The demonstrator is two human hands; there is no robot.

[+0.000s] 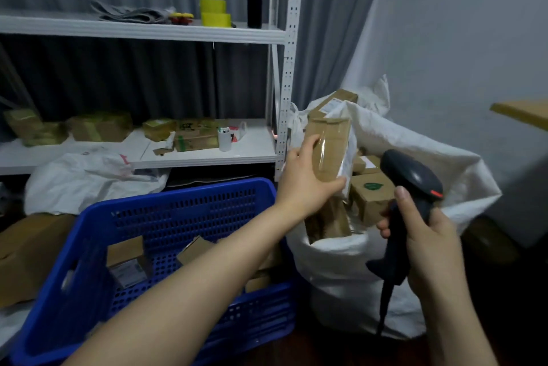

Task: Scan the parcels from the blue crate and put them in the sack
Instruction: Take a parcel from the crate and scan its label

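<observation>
A person's left hand grips a brown parcel upright above the open white sack, fingers closed around it, while the right hand clasps a dark handheld scanner. More parcels lie in the blue crate alongside.

Left hand outstretched, fingers clamped around something; right hand nearer, fist-closed, thumb up.
</observation>
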